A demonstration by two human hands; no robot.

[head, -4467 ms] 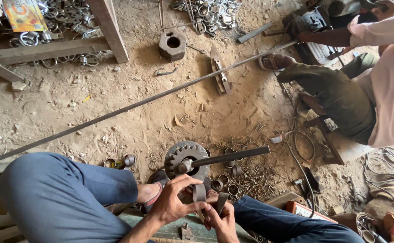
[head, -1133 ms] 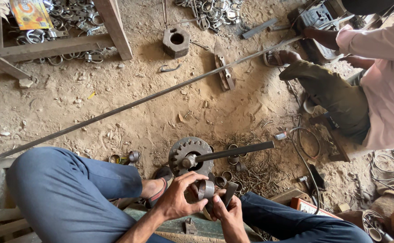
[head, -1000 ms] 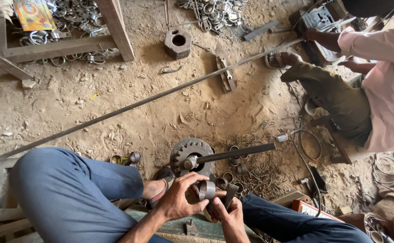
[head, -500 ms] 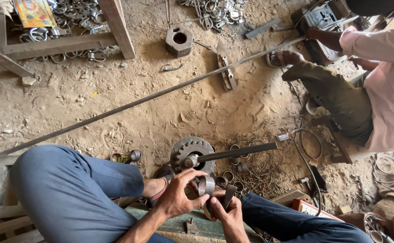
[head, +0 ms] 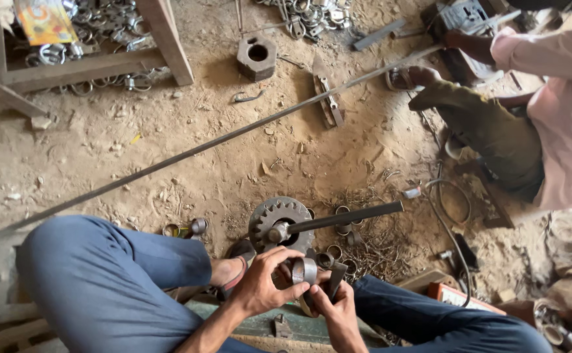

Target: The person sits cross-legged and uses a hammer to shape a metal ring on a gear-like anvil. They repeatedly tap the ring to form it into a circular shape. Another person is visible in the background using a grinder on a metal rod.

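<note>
Your left hand point(head: 263, 287) pinches a small metal ring point(head: 304, 270) from its left side while your right hand point(head: 335, 304) grips it from below, fingers closed, just in front of the toothed gear point(head: 278, 219), whose long handle point(head: 351, 216) points right.

Both hands have risen off the gear wheel point(head: 279, 219), now pinching a bent metal ring point(head: 304, 270).
</note>
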